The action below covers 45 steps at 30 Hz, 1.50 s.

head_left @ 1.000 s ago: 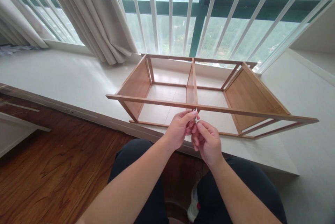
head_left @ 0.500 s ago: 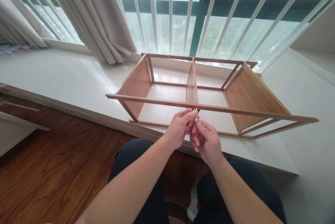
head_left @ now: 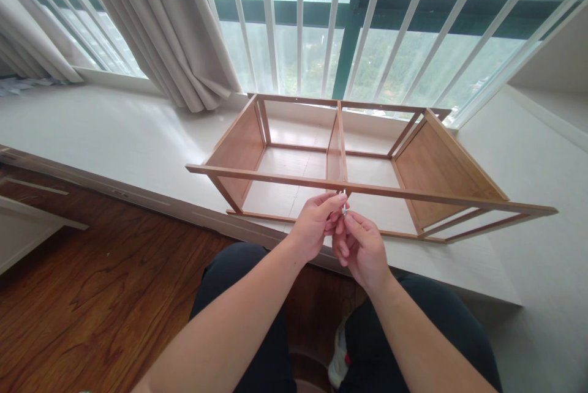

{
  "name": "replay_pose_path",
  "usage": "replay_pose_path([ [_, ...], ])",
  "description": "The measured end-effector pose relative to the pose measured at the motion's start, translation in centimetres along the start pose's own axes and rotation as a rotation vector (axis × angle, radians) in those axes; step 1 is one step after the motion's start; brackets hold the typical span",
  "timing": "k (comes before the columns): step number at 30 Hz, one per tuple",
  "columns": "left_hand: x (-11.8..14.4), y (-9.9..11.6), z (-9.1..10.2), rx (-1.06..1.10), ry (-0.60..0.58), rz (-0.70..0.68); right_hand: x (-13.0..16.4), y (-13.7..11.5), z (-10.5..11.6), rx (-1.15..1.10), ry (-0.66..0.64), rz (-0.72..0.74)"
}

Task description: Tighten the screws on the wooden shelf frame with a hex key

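Note:
A wooden rack frame lies on its side on the white window ledge, with a panel at each end and one across the middle. My left hand pinches a small, thin silvery metal piece just below the front rail, near the middle panel. Close on its right, my right hand has its thumb and forefinger closed at the lower end of that same piece. Fingers cover most of the metal, so its kind cannot be made out.
The white ledge runs along the barred window. A beige curtain hangs at the left, and a wall stands at the right. Below are a wooden floor and a white furniture edge. My knees are against the ledge.
My right hand has shifted very slightly to the left at the metal piece. My left hand and the wooden frame look almost unmoved.

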<state>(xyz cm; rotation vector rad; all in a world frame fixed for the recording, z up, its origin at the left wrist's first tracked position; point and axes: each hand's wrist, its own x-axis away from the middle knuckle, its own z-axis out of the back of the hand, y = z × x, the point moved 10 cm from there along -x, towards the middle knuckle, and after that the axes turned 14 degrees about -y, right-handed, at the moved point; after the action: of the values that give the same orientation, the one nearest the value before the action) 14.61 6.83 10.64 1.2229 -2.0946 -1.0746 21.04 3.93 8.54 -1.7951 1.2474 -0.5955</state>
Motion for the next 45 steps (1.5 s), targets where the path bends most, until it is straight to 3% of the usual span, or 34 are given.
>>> replay_pose_path([
  [17, 0.0, 0.0, 0.1, 0.011, 0.012, 0.007, -0.2, 0.4, -0.7, -0.090, -0.089, -0.057],
  [45, 0.3, -0.2, 0.3, 0.010, 0.035, 0.033, -0.5, 1.2, -0.6, -0.094, -0.086, -0.101],
])
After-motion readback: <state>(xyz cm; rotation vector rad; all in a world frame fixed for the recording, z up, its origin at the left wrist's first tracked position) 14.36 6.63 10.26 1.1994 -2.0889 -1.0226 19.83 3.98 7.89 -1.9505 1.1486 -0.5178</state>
